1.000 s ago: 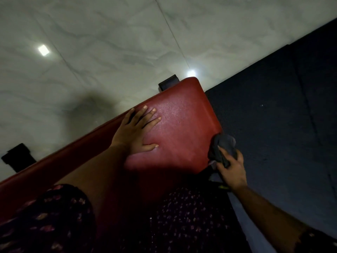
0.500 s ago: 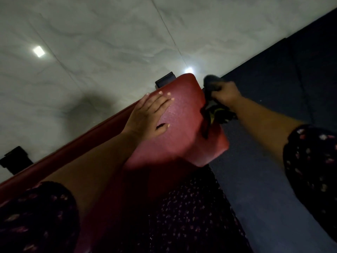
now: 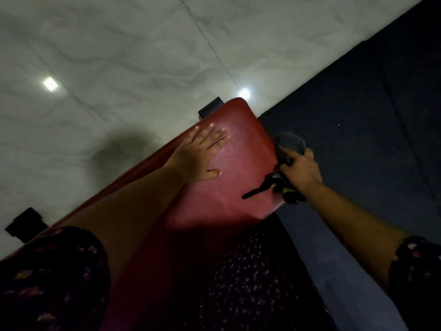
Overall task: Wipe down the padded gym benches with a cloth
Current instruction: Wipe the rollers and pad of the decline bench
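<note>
A red padded bench [image 3: 241, 163] runs diagonally from lower left to upper middle. My left hand [image 3: 202, 156] lies flat on its top near the far end, fingers spread, holding nothing. My right hand [image 3: 299, 169] grips a dark grey cloth [image 3: 290, 145] and presses it against the bench's right side edge. A black strap or lever [image 3: 256, 191] sticks out below that hand, over the pad. The cloth's lower part is hidden behind my fingers.
Pale marble floor tiles [image 3: 119, 56] lie to the left, with two bright light reflections. A dark blue mat [image 3: 370, 115] covers the floor on the right. Black bench feet show at the far end [image 3: 210, 108] and at left [image 3: 23, 224]. My patterned clothing fills the bottom.
My right hand swept the cloth from the bench's near right edge up to its far corner, then came partway back down the side. My left hand slid toward the far end.
</note>
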Motion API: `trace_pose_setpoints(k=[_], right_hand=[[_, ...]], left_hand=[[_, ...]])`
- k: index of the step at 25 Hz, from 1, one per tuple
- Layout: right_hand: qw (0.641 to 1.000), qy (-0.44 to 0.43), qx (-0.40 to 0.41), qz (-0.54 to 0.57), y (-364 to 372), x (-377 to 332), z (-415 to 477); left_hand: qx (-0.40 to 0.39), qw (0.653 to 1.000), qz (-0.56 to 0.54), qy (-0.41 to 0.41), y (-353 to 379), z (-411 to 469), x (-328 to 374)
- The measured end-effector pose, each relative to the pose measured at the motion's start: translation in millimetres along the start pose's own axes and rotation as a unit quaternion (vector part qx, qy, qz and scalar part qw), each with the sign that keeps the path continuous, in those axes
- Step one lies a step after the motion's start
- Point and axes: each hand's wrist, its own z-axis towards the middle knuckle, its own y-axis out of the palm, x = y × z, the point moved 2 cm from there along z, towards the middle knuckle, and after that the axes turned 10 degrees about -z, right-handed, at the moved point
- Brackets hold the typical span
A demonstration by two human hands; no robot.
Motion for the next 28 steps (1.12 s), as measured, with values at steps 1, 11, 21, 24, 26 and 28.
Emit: trace_pose_setpoints(k=[1,11,21,24,26,28], right_hand=[[1.000,0.027,-0.011,-0.007,4.0,11.1,-7.4],[0.991,-0.075,0.027,0.107,-31.5,-62.5,38.3],[0.966,0.149,0.049,0.206,72.7,60.3,-71.6],[0.949,0.194,0.055,0.242,59.0,28.9,-57.7],[0.957,0.181,0.057,0.221,67.0,33.0,-69.9],[0.937,0.163,0.066,0.301,86.6,39.0,-91.0]], left_hand=[[-0.012,1.000,0.016,-0.002,6.3,-2.5,-0.3],[-0.048,0.991,0.080,0.092,5.5,-23.0,7.4],[0.024,0.995,-0.024,0.098,27.3,-55.9,44.0],[0.011,0.994,-0.017,0.107,33.1,-85.1,45.1],[0.006,0.996,-0.008,0.087,34.4,-104.2,37.5],[-0.002,0.997,0.006,0.073,35.0,-125.5,29.8]])
